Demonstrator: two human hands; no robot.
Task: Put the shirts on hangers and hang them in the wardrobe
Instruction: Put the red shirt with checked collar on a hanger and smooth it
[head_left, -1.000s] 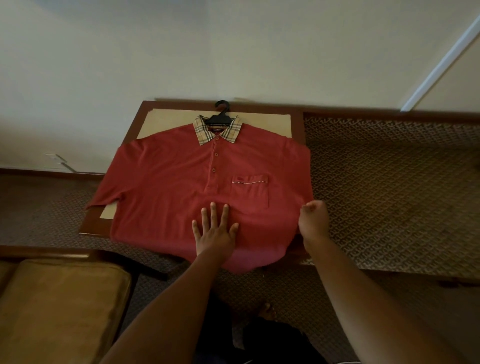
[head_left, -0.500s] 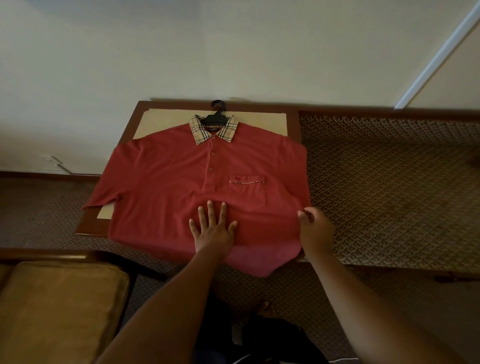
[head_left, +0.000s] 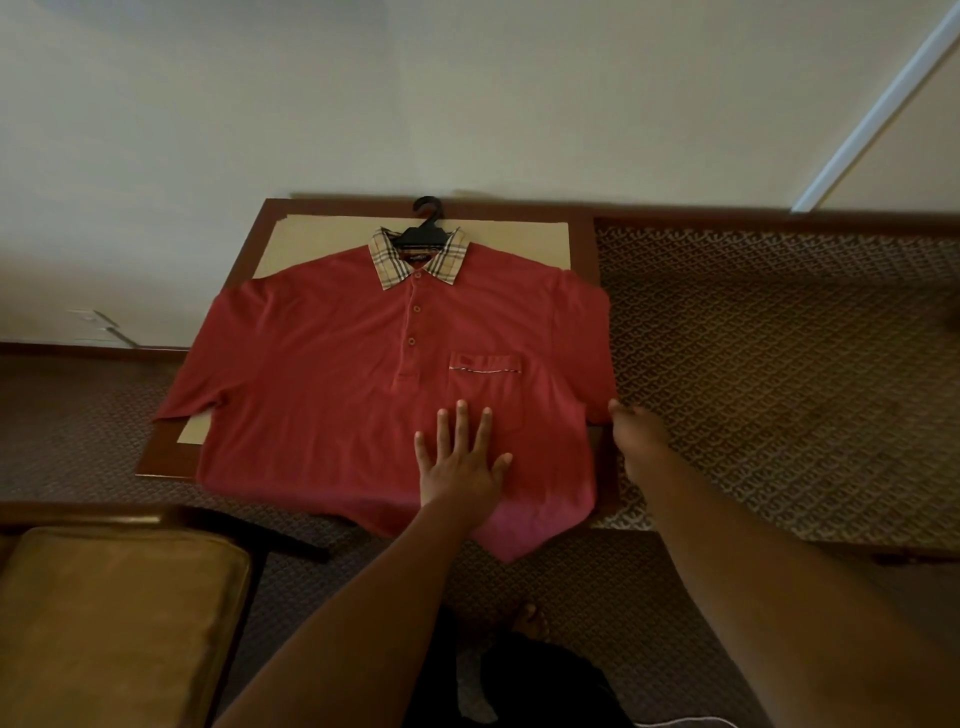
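- I see the red polo shirt (head_left: 363, 374) lying face up and spread flat on the low wooden surface (head_left: 582, 228), its lower hem hanging over the near edge.
- The black hanger (head_left: 423, 231) is already inside the shirt: only its hook and neck show, above the checked collar (head_left: 421, 254) at the far end of the surface.
- My left hand (head_left: 460, 462) lies flat on the shirt front just below the chest pocket (head_left: 485, 384), fingers straight and spread, palm down, holding nothing.
- My right hand (head_left: 636, 434) is at the shirt's right edge, where the sleeve meets the side seam. Its fingertips touch or nearly touch the cloth. The grip is turned away from the camera and I cannot tell whether it pinches the fabric or only rests against it.
- Step in hand, as I judge it: smoothing and squaring the shirt on the hanger before lifting. Hanging is not yet done.
- The wardrobe is not in view.
- The next move calls for taking the hanger at the hook, with the shoulders seated evenly on it so the shirt does not slide off one side when raised.
- Risk: the overhanging hem may drag on the surface edge during the lift.
- A cushioned seat (head_left: 114, 618) stands at the lower left, and patterned carpet (head_left: 779, 364) covers the floor.
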